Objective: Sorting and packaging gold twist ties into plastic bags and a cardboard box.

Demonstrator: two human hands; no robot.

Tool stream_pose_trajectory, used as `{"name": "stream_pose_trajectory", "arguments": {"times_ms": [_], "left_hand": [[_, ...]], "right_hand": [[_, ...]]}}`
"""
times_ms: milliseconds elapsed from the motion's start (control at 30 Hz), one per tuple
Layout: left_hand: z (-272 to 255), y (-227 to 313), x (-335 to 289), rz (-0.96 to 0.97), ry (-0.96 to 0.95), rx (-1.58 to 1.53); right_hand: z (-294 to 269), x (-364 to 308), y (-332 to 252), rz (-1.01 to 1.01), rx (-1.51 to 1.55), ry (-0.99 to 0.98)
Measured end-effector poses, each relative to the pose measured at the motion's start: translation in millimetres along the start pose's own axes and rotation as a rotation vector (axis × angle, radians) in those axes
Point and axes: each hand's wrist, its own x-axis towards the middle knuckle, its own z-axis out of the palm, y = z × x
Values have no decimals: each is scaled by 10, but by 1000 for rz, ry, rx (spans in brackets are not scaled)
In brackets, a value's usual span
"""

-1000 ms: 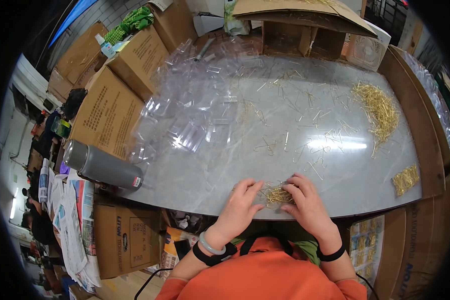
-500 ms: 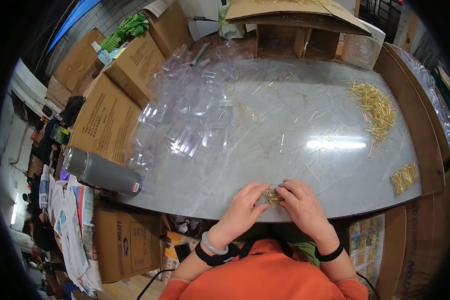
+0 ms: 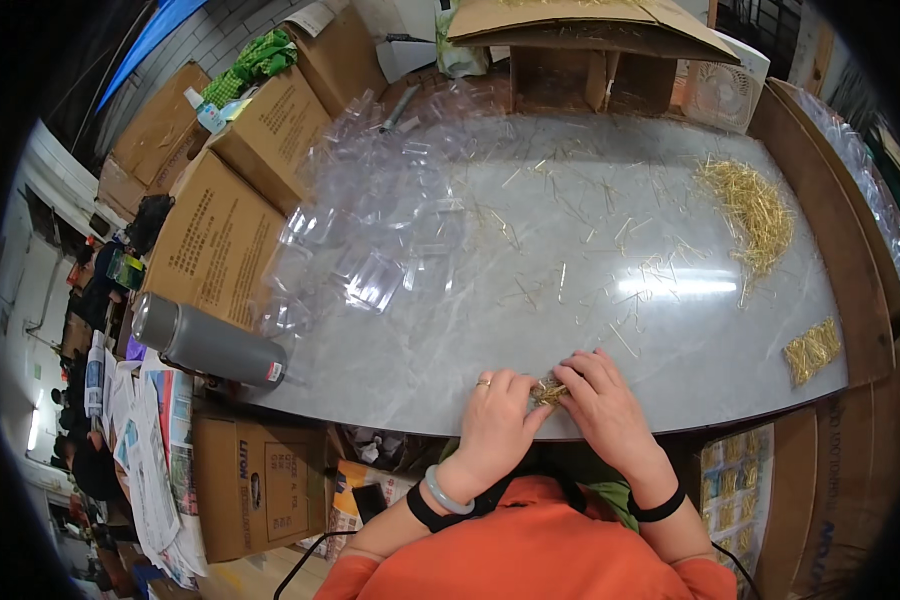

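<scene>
Gold, thin-stranded wire bundle (image 3: pixel 547 391) in the grip of half-curled left hand (image 3: pixel 500 417) and right hand (image 3: pixel 602 404)

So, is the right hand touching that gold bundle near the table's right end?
Apart. The head view shows it plainly: a wide stretch of gray tabletop lies between the right hand and the gold bundle.

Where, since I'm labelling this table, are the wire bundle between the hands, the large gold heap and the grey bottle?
Wire bundle (image 3: pixel 547 392), head view: exposed middle.
Gold heap (image 3: pixel 749 214), head view: broad centre.
Grey bottle (image 3: pixel 216 347), head view: body.
</scene>
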Motion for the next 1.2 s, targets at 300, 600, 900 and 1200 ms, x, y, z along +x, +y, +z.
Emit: {"name": "stream_pose_trajectory", "arguments": {"times_ms": [300, 600, 900, 1200], "left_hand": [[13, 77, -4, 10, 57, 39], [-40, 42, 0, -297, -94, -694], [-96, 6, -167, -24, 64, -126], [138, -7, -258, 108, -41, -252]], "right_hand": [[-63, 1, 78, -40, 136, -33], [-45, 13, 23, -17, 81, -17], [-38, -55, 123, 51, 226, -4], [-140, 16, 64, -33, 116, -117]]}}
